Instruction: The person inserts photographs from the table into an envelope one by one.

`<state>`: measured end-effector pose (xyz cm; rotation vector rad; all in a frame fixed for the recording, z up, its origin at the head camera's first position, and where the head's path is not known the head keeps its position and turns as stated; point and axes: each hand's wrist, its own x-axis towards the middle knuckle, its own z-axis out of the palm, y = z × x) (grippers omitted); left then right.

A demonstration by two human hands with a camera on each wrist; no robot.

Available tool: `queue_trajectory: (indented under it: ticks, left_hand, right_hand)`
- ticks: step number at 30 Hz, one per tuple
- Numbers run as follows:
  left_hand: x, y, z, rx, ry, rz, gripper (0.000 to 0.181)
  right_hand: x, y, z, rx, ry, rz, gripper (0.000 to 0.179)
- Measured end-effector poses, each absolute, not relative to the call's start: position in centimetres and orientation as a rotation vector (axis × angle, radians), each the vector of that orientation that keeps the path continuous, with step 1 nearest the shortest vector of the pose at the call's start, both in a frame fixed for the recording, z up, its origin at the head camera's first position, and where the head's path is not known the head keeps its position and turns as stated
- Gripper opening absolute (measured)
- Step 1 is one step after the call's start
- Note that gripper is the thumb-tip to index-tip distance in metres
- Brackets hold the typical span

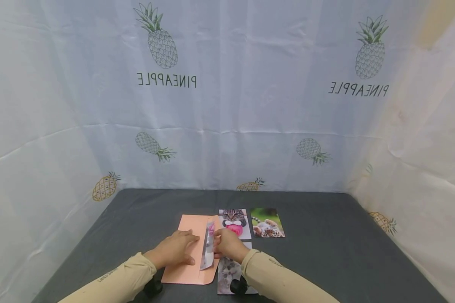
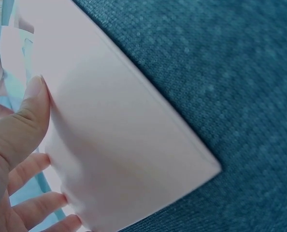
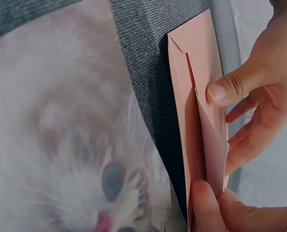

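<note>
Fingers of the right hand (image 1: 230,245) pinch the picture card (image 1: 208,248), which lies to their left, partly inside the peach envelope (image 1: 186,275) on the worktop (image 1: 318,252), its exposed strip running near to far; the left hand (image 1: 175,249) spreads over the envelope, farther from the card's free edge.

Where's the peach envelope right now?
In the head view, the peach envelope lies on the dark table, left of the upper cat picture, with the left hand on it.
</note>
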<state>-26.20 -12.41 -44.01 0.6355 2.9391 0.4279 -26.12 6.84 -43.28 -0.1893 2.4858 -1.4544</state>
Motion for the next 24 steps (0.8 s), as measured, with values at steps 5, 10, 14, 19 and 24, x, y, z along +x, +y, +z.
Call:
queue_trajectory:
  ticks: [5, 10, 14, 19, 24]
  left_hand:
    - [-26.16, -12.43, -43.96, 0.643, 2.941, 0.433, 0.065]
    - [-26.19, -12.44, -44.05, 0.639, 2.942, 0.428, 0.065]
    - [-26.25, -12.47, -44.13, 0.642, 2.94, 0.423, 0.066]
    - [-26.2, -12.52, -44.09, 0.657, 2.936, 0.43, 0.066]
    - [-26.07, -12.54, -44.05, 0.675, 2.932, 0.456, 0.065]
  right_hand:
    - [-26.17, 6.71, -43.18, -0.187, 2.505, -1.418, 0.041]
    - [-26.23, 6.57, -43.28, -0.171, 2.511, -1.415, 0.041]
    - [-26.25, 6.46, -43.42, -0.162, 2.517, -1.418, 0.039]
    - [-26.26, 6.25, -43.58, -0.175, 2.532, -1.422, 0.038]
    - [-26.19, 6.14, -43.39, -0.211, 2.587, -1.373, 0.038]
